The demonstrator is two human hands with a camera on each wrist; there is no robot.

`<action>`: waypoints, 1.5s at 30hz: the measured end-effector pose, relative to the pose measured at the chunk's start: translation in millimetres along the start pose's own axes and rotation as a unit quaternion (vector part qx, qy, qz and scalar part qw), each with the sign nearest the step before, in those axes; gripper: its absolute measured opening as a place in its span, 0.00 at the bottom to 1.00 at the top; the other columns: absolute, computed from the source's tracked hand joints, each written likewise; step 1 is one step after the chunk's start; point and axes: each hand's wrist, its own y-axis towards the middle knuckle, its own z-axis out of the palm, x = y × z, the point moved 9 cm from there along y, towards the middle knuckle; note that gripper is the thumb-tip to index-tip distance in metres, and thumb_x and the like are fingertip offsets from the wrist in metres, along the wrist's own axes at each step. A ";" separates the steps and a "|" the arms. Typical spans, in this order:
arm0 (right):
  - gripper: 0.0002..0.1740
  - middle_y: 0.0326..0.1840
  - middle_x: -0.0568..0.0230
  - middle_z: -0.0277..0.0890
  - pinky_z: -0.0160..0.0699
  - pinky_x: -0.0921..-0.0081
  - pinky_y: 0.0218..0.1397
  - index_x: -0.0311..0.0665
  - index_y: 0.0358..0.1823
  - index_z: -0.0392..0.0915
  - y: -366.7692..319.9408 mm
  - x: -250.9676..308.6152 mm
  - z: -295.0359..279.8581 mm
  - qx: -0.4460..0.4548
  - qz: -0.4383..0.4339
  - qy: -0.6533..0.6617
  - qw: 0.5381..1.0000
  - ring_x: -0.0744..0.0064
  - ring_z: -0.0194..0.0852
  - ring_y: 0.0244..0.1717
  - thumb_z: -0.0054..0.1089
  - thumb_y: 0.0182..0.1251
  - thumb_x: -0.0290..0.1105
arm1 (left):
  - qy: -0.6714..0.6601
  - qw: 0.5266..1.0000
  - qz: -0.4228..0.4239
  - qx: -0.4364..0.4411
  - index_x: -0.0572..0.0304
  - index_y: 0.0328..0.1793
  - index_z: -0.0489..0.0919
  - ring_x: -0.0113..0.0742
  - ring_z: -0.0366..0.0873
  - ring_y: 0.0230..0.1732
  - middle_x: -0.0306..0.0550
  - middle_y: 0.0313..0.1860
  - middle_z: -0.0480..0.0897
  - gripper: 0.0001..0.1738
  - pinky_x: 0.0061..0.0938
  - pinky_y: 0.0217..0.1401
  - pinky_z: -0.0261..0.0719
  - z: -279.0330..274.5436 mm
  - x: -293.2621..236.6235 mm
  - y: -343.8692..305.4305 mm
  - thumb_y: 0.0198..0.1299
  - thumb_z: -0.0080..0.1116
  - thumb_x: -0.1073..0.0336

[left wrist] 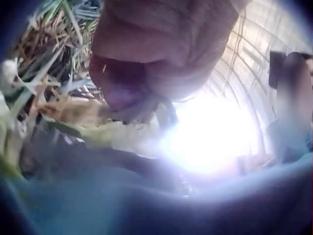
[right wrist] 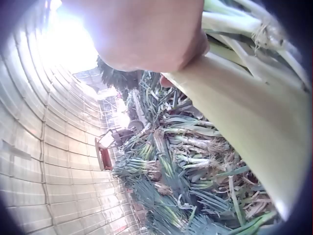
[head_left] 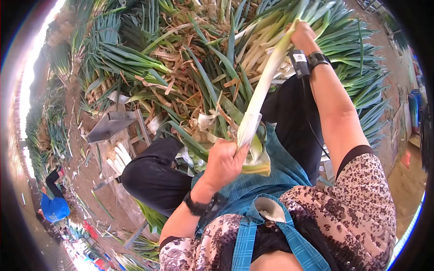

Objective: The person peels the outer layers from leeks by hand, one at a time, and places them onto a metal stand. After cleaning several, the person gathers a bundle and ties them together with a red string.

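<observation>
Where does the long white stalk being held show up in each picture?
Head view: the stalk slants between the left hand and right hand.
Left wrist view: can't tell; too blurred below the hand.
Right wrist view: broad, from centre to lower right.
Shared landmark: the leafy heap.

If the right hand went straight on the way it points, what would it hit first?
Past the leek it grips, the right hand would probably meet the leek pile; the gap between is unclear.
</observation>
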 end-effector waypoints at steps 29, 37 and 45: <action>0.12 0.29 0.48 0.74 0.72 0.58 0.21 0.28 0.45 0.66 -31.6 16.6 33.9 0.013 -0.055 0.117 0.991 0.56 0.73 0.20 0.54 0.67 0.28 | -0.651 0.629 -0.400 -0.142 0.53 0.22 0.61 0.28 0.57 0.17 0.36 0.15 0.62 0.24 0.22 0.21 0.56 16.7 85.6 -39.8 0.72 0.43 0.53; 0.18 0.49 0.48 0.76 0.75 0.65 0.46 0.34 0.49 0.75 47.1 7.5 28.4 -0.044 -0.157 -0.401 0.901 0.54 0.78 0.43 0.54 0.65 0.40 | -0.358 0.887 -0.289 0.045 0.59 0.22 0.65 0.21 0.53 0.16 0.31 0.15 0.59 0.22 0.23 0.19 0.51 -30.3 27.6 -93.0 0.72 0.44 0.60; 0.18 0.47 0.52 0.73 0.77 0.66 0.40 0.38 0.52 0.72 -4.4 -31.0 50.2 0.026 0.030 -0.035 0.999 0.61 0.75 0.39 0.51 0.68 0.42 | -0.273 0.914 -0.298 0.025 0.66 0.23 0.74 0.22 0.66 0.17 0.36 0.13 0.67 0.18 0.25 0.20 0.62 -62.7 -1.5 -154.0 0.67 0.48 0.66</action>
